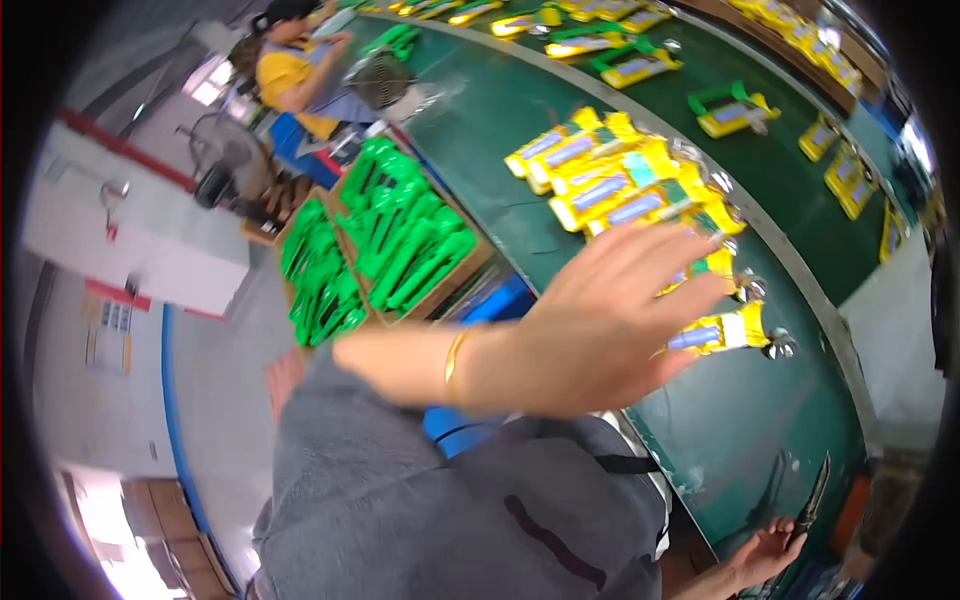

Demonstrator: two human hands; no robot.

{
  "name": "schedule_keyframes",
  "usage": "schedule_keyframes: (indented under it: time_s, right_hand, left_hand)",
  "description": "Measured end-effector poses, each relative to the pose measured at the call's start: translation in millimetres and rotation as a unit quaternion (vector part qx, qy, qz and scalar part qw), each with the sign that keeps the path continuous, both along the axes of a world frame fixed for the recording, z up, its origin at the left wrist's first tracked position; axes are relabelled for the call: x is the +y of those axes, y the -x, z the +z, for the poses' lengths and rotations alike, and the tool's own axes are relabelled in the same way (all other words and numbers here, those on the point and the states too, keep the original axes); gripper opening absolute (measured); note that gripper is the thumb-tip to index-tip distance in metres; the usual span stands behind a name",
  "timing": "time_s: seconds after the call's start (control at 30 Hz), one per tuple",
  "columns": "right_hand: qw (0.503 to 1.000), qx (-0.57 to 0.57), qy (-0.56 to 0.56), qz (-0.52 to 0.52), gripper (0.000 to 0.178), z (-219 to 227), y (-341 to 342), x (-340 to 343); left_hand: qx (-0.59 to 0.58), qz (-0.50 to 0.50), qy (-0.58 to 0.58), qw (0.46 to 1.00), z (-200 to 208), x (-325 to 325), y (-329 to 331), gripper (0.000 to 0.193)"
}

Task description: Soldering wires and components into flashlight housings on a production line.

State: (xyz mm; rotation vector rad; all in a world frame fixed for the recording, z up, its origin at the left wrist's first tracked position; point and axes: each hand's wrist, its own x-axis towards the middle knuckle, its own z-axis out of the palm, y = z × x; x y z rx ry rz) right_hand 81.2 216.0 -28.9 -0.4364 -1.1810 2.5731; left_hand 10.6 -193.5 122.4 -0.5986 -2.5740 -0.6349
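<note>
My left hand (610, 315), with a gold bangle at the wrist, is stretched out over the green work table (540, 240). Its fingers are extended and slightly blurred; nothing shows in them. Beneath and beyond it lie several yellow plastic housings (605, 190) with pale purple inserts and shiny round ends. One yellow housing (715, 333) sits just past the thumb side, partly covered by the hand. At the lower right, my right hand (765, 552) has its fingers closed around a dark, slender pointed tool (815, 495), tip upward; its exact kind is unclear.
Cartons of green plastic parts (410, 235) stand left of the table. More yellow pieces, one with a green part (735, 110), lie on a green strip beyond a grey rail (800, 265). A co-worker in yellow (290, 80) sits at the far left. A fan (220, 150) stands nearby.
</note>
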Motion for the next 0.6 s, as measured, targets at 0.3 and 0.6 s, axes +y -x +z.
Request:
schedule_keyframes:
  time_s: [0.3,0.6]
  right_hand:
    - [0.999,0.027,-0.033,0.030,0.024,19.4,22.1,-26.9]
    - [0.997,0.024,-0.061,-0.038,0.026,19.8,0.7,-27.7]
  left_hand:
    - [-0.274,0.611,0.064,0.739,-137.9,-263.3,-121.1,0.124]
    - [-0.356,0.502,0.011,0.788,-123.7,-309.5,-92.7,0.118]
